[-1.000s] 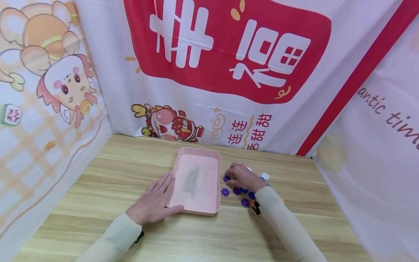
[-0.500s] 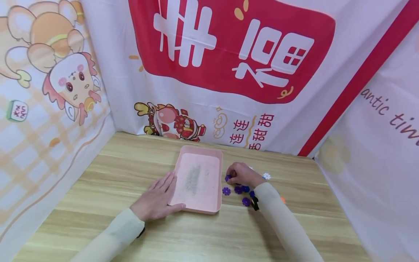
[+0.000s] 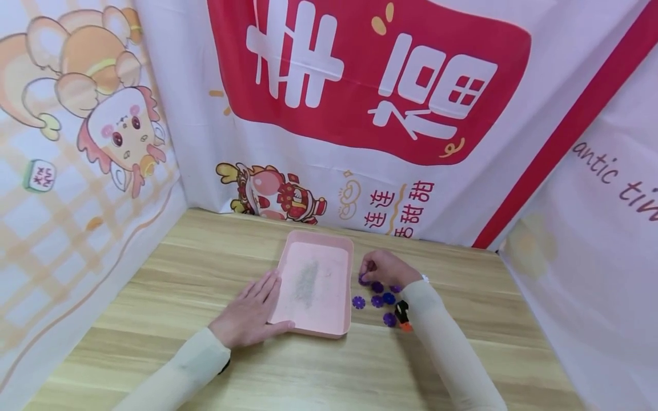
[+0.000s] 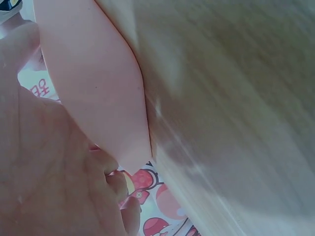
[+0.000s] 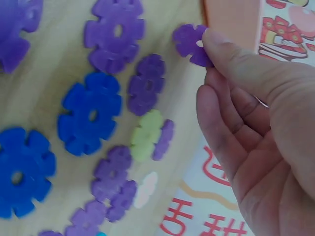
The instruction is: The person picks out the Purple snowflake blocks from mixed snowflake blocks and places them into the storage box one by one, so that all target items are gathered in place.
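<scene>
A pink tray (image 3: pixel 329 311) lies on the table, with a greyish patch on its floor. My left hand (image 3: pixel 247 319) rests over its left side and near left corner, fingers straight and thumb along the front rim; in the left wrist view the hand (image 4: pixel 54 162) lies against the tray's pink wall (image 4: pixel 98 73). To the right of the tray, my right hand (image 3: pixel 386 268) pinches a purple snowflake disc (image 5: pixel 190 43) between thumb and index finger. Several more purple discs (image 5: pixel 114 32) and blue discs (image 5: pixel 92 115) lie loose below that hand.
Among the loose discs are a yellow-green disc (image 5: pixel 146 135) and a white disc (image 5: pixel 146 191). An orange piece (image 3: pixel 406 326) shows beside the right wrist. Printed cloth (image 3: pixel 339 142) hangs behind the table (image 3: pixel 216 262) and along both sides.
The head view has shifted slightly. My right hand has risen a little with the purple disc at its fingertips, and more purple discs show beneath it. My left hand stays on the tray.
</scene>
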Demonstrator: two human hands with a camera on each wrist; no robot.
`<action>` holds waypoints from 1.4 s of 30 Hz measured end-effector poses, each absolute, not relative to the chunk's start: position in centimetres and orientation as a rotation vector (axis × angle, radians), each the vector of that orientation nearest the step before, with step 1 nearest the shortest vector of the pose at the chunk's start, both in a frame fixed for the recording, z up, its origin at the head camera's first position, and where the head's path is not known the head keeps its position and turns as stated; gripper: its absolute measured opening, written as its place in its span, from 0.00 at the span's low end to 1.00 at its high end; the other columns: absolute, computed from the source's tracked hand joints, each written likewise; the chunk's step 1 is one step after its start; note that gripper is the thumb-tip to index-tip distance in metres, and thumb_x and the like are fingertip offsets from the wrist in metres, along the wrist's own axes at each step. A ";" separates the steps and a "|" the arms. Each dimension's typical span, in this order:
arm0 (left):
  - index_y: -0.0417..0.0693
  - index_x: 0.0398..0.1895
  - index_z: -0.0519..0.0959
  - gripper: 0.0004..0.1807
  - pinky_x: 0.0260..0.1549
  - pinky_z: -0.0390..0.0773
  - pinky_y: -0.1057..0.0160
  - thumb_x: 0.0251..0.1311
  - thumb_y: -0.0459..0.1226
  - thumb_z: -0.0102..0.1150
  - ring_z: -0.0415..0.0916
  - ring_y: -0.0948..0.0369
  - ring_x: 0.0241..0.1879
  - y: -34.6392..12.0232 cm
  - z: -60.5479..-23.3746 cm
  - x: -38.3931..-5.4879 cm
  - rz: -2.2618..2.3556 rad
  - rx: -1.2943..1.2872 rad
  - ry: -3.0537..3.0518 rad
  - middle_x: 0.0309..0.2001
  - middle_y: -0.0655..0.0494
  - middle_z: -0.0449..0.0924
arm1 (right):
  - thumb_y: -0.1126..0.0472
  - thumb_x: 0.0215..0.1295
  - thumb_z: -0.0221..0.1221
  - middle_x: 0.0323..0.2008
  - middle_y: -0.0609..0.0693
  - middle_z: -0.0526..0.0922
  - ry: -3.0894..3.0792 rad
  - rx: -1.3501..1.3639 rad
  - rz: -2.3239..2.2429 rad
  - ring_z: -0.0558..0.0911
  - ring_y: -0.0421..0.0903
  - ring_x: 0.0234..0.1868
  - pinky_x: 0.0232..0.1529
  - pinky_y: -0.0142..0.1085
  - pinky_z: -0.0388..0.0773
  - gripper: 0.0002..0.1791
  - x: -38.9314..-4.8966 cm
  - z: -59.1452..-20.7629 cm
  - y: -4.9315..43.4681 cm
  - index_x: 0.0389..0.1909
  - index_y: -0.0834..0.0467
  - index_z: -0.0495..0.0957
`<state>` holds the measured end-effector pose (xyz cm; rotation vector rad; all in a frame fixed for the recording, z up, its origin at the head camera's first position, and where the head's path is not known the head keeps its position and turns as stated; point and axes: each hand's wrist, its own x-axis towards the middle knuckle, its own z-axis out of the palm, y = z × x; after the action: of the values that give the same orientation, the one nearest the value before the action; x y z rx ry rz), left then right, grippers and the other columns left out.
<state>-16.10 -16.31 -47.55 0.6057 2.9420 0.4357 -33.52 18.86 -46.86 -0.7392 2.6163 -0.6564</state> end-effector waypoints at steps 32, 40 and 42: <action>0.30 0.83 0.50 0.56 0.82 0.50 0.34 0.72 0.66 0.53 0.45 0.38 0.85 -16.0 -47.6 -16.1 0.474 0.575 2.951 0.85 0.34 0.46 | 0.62 0.70 0.69 0.34 0.42 0.89 2.523 -1.104 -0.683 0.84 0.33 0.34 0.39 0.24 0.84 0.03 -28.1 -43.8 8.8 0.35 0.53 0.87; 0.30 0.83 0.51 0.57 0.82 0.51 0.35 0.71 0.68 0.50 0.46 0.39 0.85 -15.8 -48.0 -16.3 0.433 0.590 2.981 0.85 0.34 0.46 | 0.62 0.69 0.69 0.36 0.43 0.91 2.514 -1.065 -0.782 0.84 0.31 0.36 0.44 0.22 0.83 0.02 -26.8 -45.8 6.7 0.38 0.56 0.90; 0.29 0.82 0.52 0.58 0.82 0.52 0.35 0.71 0.69 0.50 0.46 0.38 0.85 -15.7 -48.2 -16.4 0.433 0.604 2.993 0.85 0.33 0.47 | 0.64 0.69 0.69 0.35 0.44 0.92 2.512 -1.049 -0.818 0.84 0.31 0.36 0.44 0.22 0.83 0.02 -26.6 -46.4 6.2 0.38 0.56 0.90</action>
<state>-16.41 -15.71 -48.16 0.6044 2.9931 0.4330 -26.56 6.25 -46.35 -1.0495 2.5125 -0.8179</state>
